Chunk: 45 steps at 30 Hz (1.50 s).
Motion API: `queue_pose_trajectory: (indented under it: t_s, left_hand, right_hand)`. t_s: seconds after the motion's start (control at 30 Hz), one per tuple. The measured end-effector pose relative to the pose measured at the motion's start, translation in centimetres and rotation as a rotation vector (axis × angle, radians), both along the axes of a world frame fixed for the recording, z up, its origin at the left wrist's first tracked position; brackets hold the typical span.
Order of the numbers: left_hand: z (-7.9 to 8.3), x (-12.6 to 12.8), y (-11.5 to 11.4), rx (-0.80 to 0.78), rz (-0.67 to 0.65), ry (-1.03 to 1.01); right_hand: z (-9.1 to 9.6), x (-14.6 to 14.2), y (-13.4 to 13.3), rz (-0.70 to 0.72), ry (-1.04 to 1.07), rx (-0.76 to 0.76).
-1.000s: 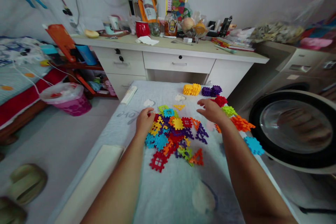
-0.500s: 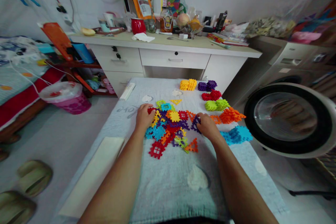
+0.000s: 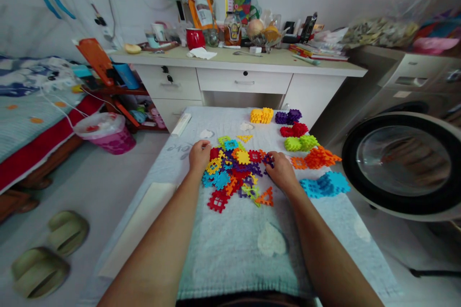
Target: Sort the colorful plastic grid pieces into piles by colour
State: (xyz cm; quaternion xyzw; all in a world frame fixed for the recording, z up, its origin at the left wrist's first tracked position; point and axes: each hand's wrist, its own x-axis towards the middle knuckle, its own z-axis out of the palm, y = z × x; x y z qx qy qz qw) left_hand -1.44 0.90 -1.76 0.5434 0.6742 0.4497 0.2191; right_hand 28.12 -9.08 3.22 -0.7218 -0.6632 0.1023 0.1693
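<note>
A loose heap of flat plastic interlocking pieces in several colours lies on the cloth-covered table. At the heap's left edge is my left hand, fingers curled and closed at a red square piece; part of that piece is hidden. On the opposite side my right hand pinches a dark purple piece, partly covered by the fingers. Close to the right hand lie an orange triangle piece and an orange square piece. A yellow piece sits on top of the heap.
Along the table's right side stand sorted rows of yellow, purple, red, green, orange and blue pieces. A white box lies at the far left. A washing machine's open door stands at right.
The purple piece in my right hand has turned and shifted slightly up and left. My left hand stays by the red square piece. The whole view has shifted a little.
</note>
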Motion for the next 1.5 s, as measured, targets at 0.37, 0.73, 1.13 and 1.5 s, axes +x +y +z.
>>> queue_pose_trajectory:
  t_s: [0.37, 0.73, 1.13, 1.5]
  left_hand:
    - [2.7, -0.9, -1.9, -0.171, -0.141, -0.141]
    - [2.4, -1.3, -12.6, -0.312, -0.645, 0.604]
    - [0.2, -0.2, -11.4, 0.073, -0.565, 0.597]
    - [-0.2, 0.2, -11.4, 0.159, -0.483, 0.586]
  right_hand:
    - [0.8, 0.7, 0.2, 0.037, 0.068, 0.118]
    - [10.4, 9.5, 9.2, -0.063, -0.173, 0.195]
    - [8.4, 16.7, 20.2, -0.170, -0.375, 0.070]
    - [6.9, 16.6, 23.6, -0.207, -0.389, 0.039]
